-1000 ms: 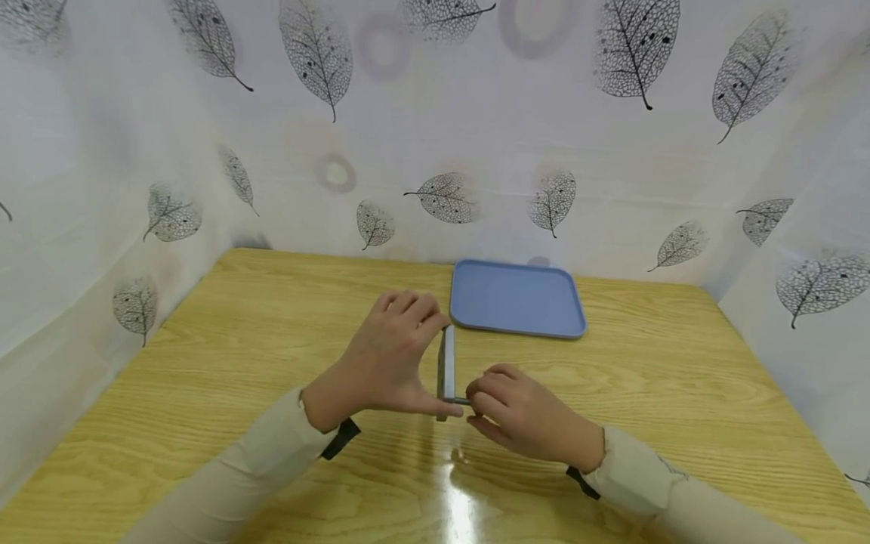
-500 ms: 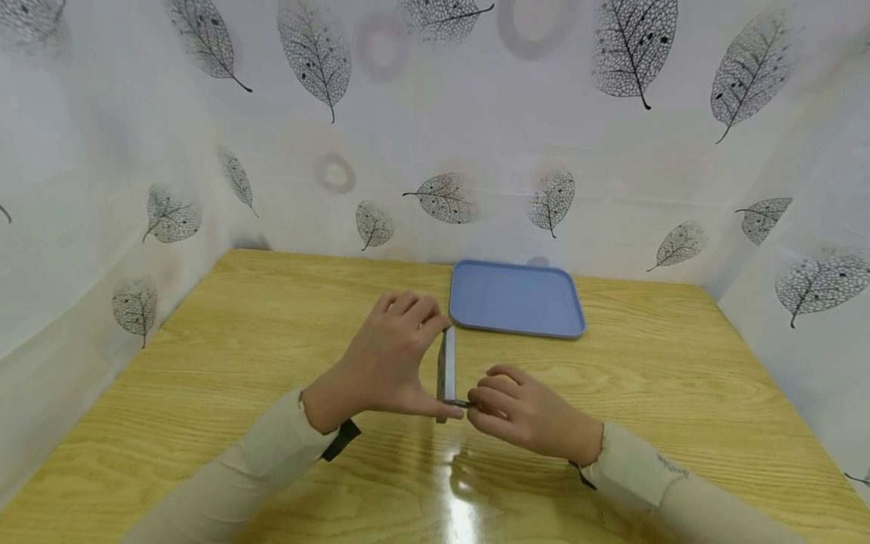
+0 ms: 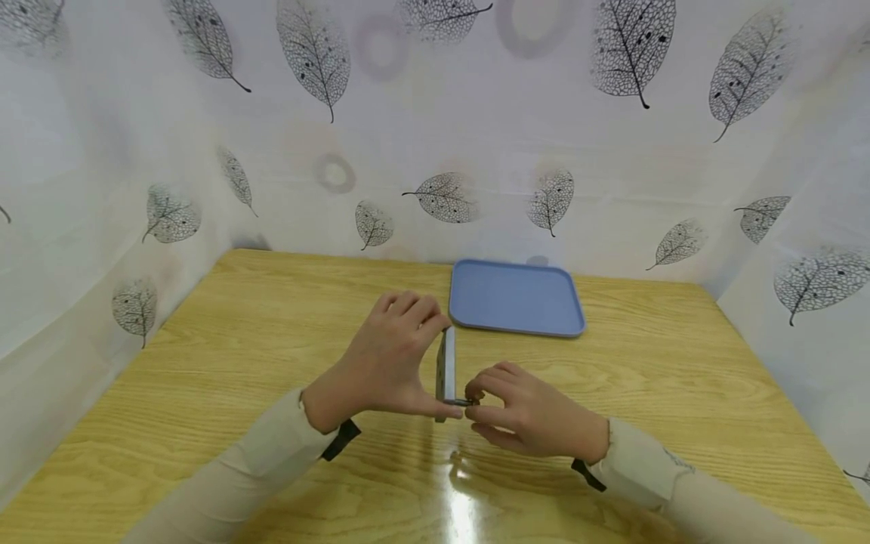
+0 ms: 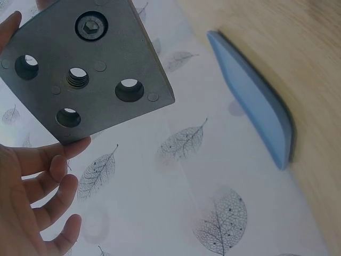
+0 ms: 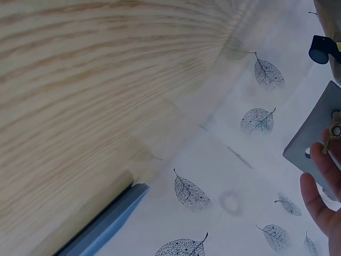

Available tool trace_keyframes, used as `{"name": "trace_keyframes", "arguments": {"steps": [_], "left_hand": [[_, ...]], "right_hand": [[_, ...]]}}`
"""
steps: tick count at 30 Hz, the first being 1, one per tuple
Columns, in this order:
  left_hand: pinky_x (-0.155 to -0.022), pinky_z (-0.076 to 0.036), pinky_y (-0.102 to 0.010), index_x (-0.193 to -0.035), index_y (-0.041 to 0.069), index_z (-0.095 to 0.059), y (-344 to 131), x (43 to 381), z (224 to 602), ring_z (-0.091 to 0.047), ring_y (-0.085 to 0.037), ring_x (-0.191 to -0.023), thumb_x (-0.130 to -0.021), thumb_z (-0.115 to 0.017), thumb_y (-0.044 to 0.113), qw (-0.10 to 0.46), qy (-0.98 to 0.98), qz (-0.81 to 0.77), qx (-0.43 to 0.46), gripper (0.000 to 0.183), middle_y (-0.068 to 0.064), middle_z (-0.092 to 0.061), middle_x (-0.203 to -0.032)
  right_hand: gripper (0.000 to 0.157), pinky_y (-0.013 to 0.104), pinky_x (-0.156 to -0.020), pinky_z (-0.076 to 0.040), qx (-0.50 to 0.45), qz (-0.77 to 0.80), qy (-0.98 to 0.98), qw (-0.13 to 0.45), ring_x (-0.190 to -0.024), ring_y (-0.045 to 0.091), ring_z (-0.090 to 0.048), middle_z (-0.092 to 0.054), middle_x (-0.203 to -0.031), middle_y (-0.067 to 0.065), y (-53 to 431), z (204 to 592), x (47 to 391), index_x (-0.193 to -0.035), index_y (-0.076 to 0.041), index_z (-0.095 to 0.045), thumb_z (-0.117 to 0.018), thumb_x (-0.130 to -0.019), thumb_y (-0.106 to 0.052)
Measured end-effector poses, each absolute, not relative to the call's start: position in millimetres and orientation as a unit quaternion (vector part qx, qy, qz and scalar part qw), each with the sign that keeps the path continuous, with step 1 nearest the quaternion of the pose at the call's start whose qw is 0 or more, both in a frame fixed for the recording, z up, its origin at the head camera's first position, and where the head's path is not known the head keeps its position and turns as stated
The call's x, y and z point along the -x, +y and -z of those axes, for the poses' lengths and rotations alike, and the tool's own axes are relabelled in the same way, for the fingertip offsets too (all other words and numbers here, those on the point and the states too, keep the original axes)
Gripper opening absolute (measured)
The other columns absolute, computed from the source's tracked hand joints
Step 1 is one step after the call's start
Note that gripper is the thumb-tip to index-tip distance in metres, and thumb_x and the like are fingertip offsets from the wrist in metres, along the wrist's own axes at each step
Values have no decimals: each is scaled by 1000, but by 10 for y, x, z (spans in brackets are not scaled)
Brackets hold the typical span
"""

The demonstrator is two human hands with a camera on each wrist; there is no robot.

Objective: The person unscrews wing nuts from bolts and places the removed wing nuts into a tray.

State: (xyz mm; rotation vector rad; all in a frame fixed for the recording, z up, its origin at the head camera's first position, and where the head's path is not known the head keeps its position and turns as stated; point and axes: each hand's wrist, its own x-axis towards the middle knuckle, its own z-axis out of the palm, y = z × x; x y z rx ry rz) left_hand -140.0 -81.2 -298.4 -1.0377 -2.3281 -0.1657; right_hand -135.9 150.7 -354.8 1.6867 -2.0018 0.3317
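Note:
A grey square metal plate (image 3: pixel 445 366) stands on edge in the air, gripped by its edges between the fingers and thumb of my left hand (image 3: pixel 390 359). In the left wrist view, the plate's face shows several round holes, one of them threaded. A hex socket bolt (image 4: pixel 91 25) sits in the hole near one corner. Its shank (image 3: pixel 462 402) sticks out on the right side of the plate. There my right hand (image 3: pixel 533 414) pinches a brass-coloured wing nut (image 5: pixel 335 130) on the bolt's end, partly hidden by the fingers.
A blue tray (image 3: pixel 516 298) lies at the back of the wood-grain table (image 3: pixel 306 302), right of centre. A white curtain (image 3: pixel 285 181) with leaf prints closes off the back and sides.
My right fingers curled in around the wing nut, then spread again and took a fresh hold on it. The left hand and plate have stayed in place.

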Motion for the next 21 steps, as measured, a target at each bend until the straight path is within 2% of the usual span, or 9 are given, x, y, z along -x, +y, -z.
{"name": "trace_keyframes", "arguments": {"steps": [5, 9, 14, 21], "left_hand": [[-82, -39, -38, -95, 14, -62, -811, 1407, 2985, -48, -19, -91, -44, -67, 83, 292, -871, 66, 389, 86, 1, -52, -95], [-82, -39, -37, -96, 13, -62, -813, 1405, 2981, -48, -19, -91, -45, -66, 83, 289, -872, 62, 389, 86, 1, -51, -96], [-83, -39, -37, -96, 14, -62, -812, 1406, 2982, -48, -19, -91, -46, -66, 84, 288, -873, 62, 389, 86, 1, -51, -95], [-82, -39, -37, -96, 13, -63, -809, 1407, 2981, -48, -19, -91, -45, -66, 84, 292, -871, 65, 390, 87, 1, -51, -95]], "right_hand": [[22, 29, -80, -48, -613, -130, -737, 252, -86, 13, -58, -61, -95, 0, 1493, 3550, 1361, -88, -16, -62, -44, -99, -20], [29, 29, -79, -48, -610, -108, -736, 272, -85, 13, -57, -61, -93, 0, 1490, 3556, 1364, -88, -17, -65, -39, -101, -19], [29, 29, -78, -47, -615, -80, -730, 289, -82, 13, -57, -59, -93, 1, 1498, 3566, 1363, -90, -17, -66, -38, -101, -15], [29, 27, -78, -49, -614, -87, -732, 282, -81, 14, -57, -59, -94, 1, 1514, 3561, 1340, -106, -12, -61, -33, -101, -9]]}}
